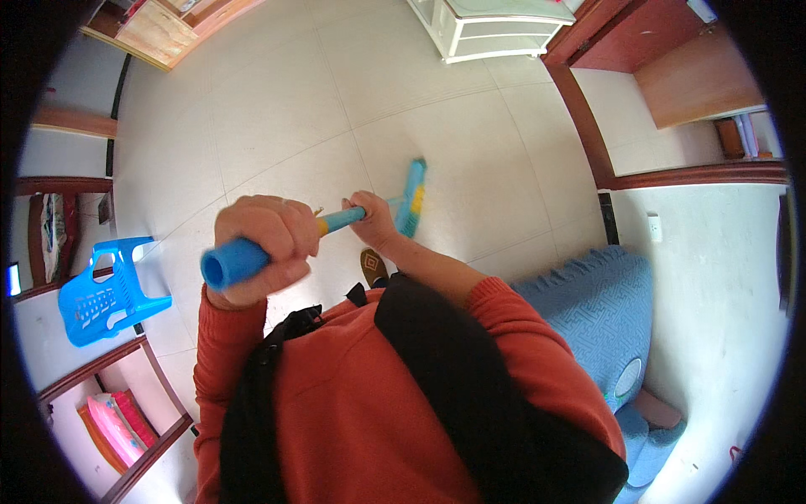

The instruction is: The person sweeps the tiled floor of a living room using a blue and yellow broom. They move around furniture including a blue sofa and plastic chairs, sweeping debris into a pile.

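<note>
A long-handled broom with a blue and yellow handle slants away from me over the tiled floor. Near the blue end of its handle, my left hand is wrapped around it. My right hand grips the handle lower down, closer to the broom head. That head is blue, yellow and green, lies beyond my right hand at the floor, and looks slightly blurred. Part of the handle is hidden by both hands. Below my right hand, one brown shoe shows on the floor.
A blue plastic chair stands at the left by the wall. At the right is a sofa under a blue patterned cover. A white table with a glass top and a wooden cabinet stand at the far side; a doorway frame is at right.
</note>
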The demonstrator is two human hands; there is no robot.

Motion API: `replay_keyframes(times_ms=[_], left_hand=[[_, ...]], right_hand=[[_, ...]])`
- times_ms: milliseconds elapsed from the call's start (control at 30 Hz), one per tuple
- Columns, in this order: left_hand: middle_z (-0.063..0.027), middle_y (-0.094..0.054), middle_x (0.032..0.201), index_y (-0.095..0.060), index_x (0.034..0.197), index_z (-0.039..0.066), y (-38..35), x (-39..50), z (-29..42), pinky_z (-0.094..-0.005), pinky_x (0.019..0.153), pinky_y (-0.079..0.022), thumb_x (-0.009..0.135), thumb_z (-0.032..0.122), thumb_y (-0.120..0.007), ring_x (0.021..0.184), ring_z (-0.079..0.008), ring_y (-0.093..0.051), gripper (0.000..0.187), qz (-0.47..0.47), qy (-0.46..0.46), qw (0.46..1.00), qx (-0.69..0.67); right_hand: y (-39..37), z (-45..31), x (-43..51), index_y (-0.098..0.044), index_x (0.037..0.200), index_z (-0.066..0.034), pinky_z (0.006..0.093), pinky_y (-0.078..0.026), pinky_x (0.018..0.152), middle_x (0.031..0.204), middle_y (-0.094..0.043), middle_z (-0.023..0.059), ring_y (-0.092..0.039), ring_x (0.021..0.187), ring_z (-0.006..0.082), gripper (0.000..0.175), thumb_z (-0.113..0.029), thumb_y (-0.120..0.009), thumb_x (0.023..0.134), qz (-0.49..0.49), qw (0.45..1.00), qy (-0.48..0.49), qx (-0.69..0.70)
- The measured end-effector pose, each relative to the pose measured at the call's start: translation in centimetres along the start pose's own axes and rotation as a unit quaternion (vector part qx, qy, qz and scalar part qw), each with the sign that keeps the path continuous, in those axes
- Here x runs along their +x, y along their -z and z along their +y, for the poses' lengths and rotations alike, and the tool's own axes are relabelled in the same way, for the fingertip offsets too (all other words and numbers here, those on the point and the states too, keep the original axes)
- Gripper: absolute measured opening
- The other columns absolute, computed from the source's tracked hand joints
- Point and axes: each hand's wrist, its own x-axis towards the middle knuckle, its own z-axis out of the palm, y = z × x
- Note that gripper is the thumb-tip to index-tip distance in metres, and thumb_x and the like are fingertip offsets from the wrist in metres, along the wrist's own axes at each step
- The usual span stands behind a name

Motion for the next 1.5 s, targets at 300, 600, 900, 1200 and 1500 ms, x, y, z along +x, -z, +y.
replay_keyframes(times_ms=[300,600,900,1200,1500], left_hand=[[-0.0053,-0.056,0.057,-0.052,0.062,0.010,0.1,-2.6,1.9,-0.0324,0.053,-0.049,0.066,0.004,-0.069,0.050,-0.0185,-0.054,0.019,-0.054,-0.047,0.997,-0.031],[-0.0073,-0.058,0.063,-0.050,0.065,0.009,0.8,-8.6,0.5,-0.0356,0.064,-0.049,0.070,-0.008,-0.060,0.059,-0.0197,-0.055,0.021,0.178,0.057,0.982,0.017],[-0.0050,-0.058,0.062,-0.054,0.068,0.011,1.3,-6.3,4.6,-0.0323,0.057,-0.048,0.061,0.001,-0.075,0.059,-0.0226,-0.060,0.024,-0.005,0.018,0.973,0.228],[-0.0065,-0.063,0.069,-0.063,0.080,0.005,1.9,0.2,1.6,-0.0398,0.071,-0.055,0.072,0.017,-0.078,0.065,-0.0211,-0.063,0.021,-0.075,0.006,0.996,0.040],[-0.0103,-0.066,0.104,-0.064,0.090,0.006,-4.5,13.1,-18.2,-0.0399,0.096,-0.046,0.083,0.005,-0.070,0.111,-0.0263,-0.058,0.010,-0.191,0.147,0.966,-0.096]], right_hand=[[4.3,-2.7,-0.8,-0.051,0.065,-0.0075,0.0446,-0.040,0.058,0.063,-0.054,0.0114,-0.055,0.066,0.0353,0.021,-0.012,-0.067,0.077,-0.048,0.993,0.074,-0.074],[0.3,1.0,-1.9,-0.052,0.068,-0.0047,0.0450,-0.045,0.061,0.067,-0.054,0.0135,-0.057,0.070,0.0364,0.014,-0.009,-0.065,0.070,-0.224,0.972,0.070,-0.028],[-6.6,-2.8,4.7,-0.046,0.064,-0.0066,0.0423,-0.040,0.056,0.062,-0.051,0.0117,-0.053,0.063,0.0345,0.025,-0.011,-0.065,0.081,-0.217,0.965,0.148,0.022],[7.6,-2.2,4.5,-0.057,0.072,-0.0118,0.0454,-0.044,0.071,0.073,-0.061,0.0095,-0.060,0.077,0.0341,0.009,-0.015,-0.065,0.071,-0.122,0.974,0.096,-0.167],[30.2,13.9,-0.3,-0.054,0.069,-0.0079,0.0474,-0.045,0.068,0.073,-0.058,0.0126,-0.058,0.077,0.0359,0.016,-0.018,-0.065,0.074,-0.023,0.911,-0.127,-0.391]])
